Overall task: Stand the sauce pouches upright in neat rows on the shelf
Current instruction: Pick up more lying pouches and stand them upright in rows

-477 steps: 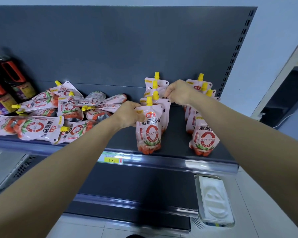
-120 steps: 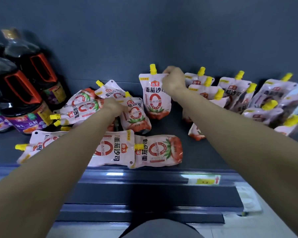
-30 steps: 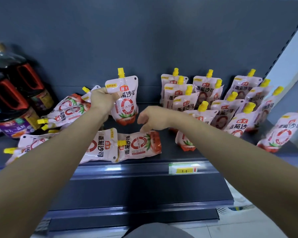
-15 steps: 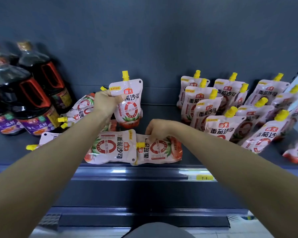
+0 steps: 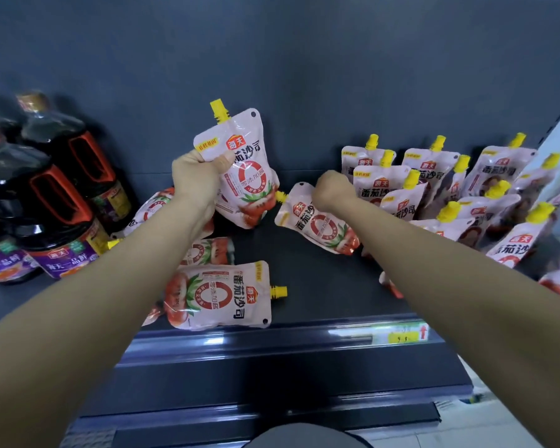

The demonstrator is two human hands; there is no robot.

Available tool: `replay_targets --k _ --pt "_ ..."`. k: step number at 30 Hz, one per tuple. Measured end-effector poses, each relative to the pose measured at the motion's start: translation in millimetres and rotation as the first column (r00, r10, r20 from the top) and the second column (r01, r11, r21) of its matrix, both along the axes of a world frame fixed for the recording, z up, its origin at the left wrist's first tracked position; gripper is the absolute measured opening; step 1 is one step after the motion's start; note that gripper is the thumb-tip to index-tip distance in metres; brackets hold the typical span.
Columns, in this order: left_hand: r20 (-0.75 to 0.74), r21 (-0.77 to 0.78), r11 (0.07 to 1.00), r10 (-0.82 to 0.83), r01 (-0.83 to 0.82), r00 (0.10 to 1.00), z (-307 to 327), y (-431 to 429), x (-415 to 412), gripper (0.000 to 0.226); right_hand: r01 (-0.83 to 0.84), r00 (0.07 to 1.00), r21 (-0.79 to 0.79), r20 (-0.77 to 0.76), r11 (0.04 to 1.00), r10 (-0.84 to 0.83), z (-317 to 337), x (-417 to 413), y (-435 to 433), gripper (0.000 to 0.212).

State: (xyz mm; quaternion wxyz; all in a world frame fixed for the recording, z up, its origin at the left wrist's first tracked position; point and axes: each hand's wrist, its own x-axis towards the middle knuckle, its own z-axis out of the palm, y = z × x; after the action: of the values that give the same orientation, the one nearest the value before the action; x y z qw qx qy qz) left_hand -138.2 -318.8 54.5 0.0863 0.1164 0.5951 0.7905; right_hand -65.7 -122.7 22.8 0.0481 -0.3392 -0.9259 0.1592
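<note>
Grip, left hand (image 5: 196, 177): fingers curled round the upper left edge of the upright pouch (image 5: 246, 176), spout up, held clear of the shelf (image 5: 320, 286).
Grip, right hand (image 5: 332, 190): closed on the top of the tilted pouch (image 5: 319, 226).
Axis: tilted pouch leans well off vertical, spout to the left, base down-right; base contact with the shelf cannot be told.
Target, rows (image 5: 398, 189): standing just right of the right hand.
Nearer hand: right; judged to need a spout-up turn first.
Outstanding: flat pouch (image 5: 217, 295) at front edge.
</note>
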Motion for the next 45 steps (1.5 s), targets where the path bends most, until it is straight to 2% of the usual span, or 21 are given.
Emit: replay_targets --k 2,4,7,12,16,19,21,23,24,30,34,37,42,45 --pt "-0.023 0.038 0.999 0.029 -0.028 0.999 4 0 0 0.012 0.036 0.999 -0.032 -0.035 0.999 -0.037 4 -6 0 0.031" --pt "-0.052 0.040 0.997 0.062 -0.060 0.997 7 -1 -2 0.011 0.047 0.995 -0.091 -0.081 0.995 -0.055 8 -13 5 0.017" --pt "-0.072 0.022 0.997 0.074 -0.073 0.995 8 -3 -6 0.013 0.072 0.983 -0.183 -0.155 0.980 -0.101 16 -21 12 0.030" --pt "-0.005 -0.058 0.998 0.039 -0.039 0.999 -14 3 -3 0.012 0.075 0.958 -0.425 -0.219 0.902 -0.183 16 -30 20 0.032" --pt "0.057 -0.101 0.995 0.009 -0.003 0.998 -34 17 4 0.012 0.061 0.980 -0.303 -0.164 0.951 -0.115 15 -35 35 0.035" --pt "0.066 -0.167 0.986 -0.005 0.016 0.998 -42 30 7 0.013 0.057 0.971 -0.344 -0.198 0.937 -0.131 26 -37 38 0.032" --pt "0.075 -0.189 0.981 -0.023 0.037 0.997 -46 41 11 0.013 0.026 0.979 -0.285 -0.187 0.958 -0.082 34 -38 38 0.031" --pt "0.089 -0.210 0.976 -0.035 0.053 0.995 -50 51 14 0.013 0.001 0.976 -0.316 -0.206 0.949 -0.070 42 -37 37 0.028" --pt "0.096 -0.226 0.972 -0.036 0.057 0.995 -52 55 15 0.013 -0.039 0.976 -0.266 -0.216 0.963 -0.020 44 -37 39 0.026" --pt "0.139 -0.270 0.956 -0.077 0.112 0.987 -65 69 20 0.015 -0.114 0.990 -0.109 -0.089 0.987 0.104 52 -34 37 0.007" --pt "0.155 -0.294 0.950 -0.065 0.109 0.986 -63 81 19 0.016 -0.157 0.984 -0.056 -0.096 0.986 0.151 57 -34 39 0.026" --pt "0.149 -0.287 0.953 -0.051 0.092 0.988 -61 89 19 0.016 -0.192 0.975 -0.041 -0.125 0.980 0.186 64 -33 39 0.020" --pt "0.126 -0.311 0.945 -0.063 0.100 0.990 -57 97 19 0.013 -0.181 0.974 -0.039 -0.147 0.983 0.174 67 -39 49 0.033" --pt "0.119 -0.336 0.935 -0.082 0.118 0.989 -55 97 20 0.013 -0.195 0.973 -0.032 -0.133 0.980 0.189 69 -39 51 0.033"
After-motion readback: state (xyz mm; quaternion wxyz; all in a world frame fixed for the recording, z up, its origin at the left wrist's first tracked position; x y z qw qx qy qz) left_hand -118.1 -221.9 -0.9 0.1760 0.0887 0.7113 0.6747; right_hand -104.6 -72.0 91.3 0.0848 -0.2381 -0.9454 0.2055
